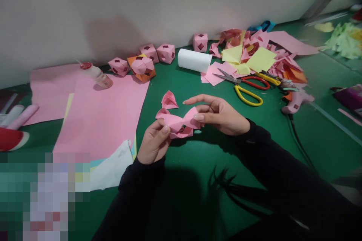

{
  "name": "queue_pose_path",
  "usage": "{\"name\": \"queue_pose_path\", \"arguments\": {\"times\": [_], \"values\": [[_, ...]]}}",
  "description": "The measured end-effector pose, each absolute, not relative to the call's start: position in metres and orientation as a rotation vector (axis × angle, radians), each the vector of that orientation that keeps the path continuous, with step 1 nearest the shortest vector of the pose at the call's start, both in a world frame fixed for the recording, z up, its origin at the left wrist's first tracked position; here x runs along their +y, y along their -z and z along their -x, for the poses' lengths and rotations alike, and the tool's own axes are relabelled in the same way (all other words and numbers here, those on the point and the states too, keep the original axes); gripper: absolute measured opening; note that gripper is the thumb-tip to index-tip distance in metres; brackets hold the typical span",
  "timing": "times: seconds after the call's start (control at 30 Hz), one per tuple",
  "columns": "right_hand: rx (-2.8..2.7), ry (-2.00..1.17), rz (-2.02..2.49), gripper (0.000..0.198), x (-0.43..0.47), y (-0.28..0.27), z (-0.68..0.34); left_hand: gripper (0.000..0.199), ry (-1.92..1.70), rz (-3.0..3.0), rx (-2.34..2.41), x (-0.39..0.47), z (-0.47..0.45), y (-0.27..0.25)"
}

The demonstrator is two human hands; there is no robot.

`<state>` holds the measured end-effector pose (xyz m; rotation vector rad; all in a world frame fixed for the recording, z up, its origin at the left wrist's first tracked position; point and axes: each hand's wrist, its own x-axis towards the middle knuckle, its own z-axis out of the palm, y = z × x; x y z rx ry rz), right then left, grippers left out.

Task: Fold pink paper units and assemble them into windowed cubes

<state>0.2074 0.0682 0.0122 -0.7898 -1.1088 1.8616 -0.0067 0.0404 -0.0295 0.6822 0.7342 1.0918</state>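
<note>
A pink folded paper (174,122) lies crosswise between the hands, its long axis running left to right, the right end angled slightly away from the person. The left hand (152,142) pinches one end, the right hand (223,116) the other, index finger extended leftward. It seems just above the green table (195,86), though contact underneath is hard to judge.

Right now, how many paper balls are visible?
5: leftmost ball, part-orange ball beside it, another ball behind, fourth ball to the right, far ball behind the white roll. The paper pile may hide more.
</note>
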Motion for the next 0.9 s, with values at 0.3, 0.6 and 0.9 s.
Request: {"name": "queue_pose_path", "arguments": {"times": [0.3, 0.6, 0.9], "values": [[-1.17, -1.868, 0.807, 0.039, 0.069, -0.01, -0.211, 0.023, -1.102, -0.737, 0.726, 0.037, 0.002, 0.025], [-1.214, -1.845, 0.803, 0.038, 0.07, -0.008, -0.212, 0.022, -1.091, -0.759, 0.706, 0.04, 0.005, 0.022], [-1.308, -1.693, 0.853, 0.037, 0.065, -0.014, -0.201, 0.02, -1.163, -0.809, 0.731, 0.038, 0.001, 0.029]]}}
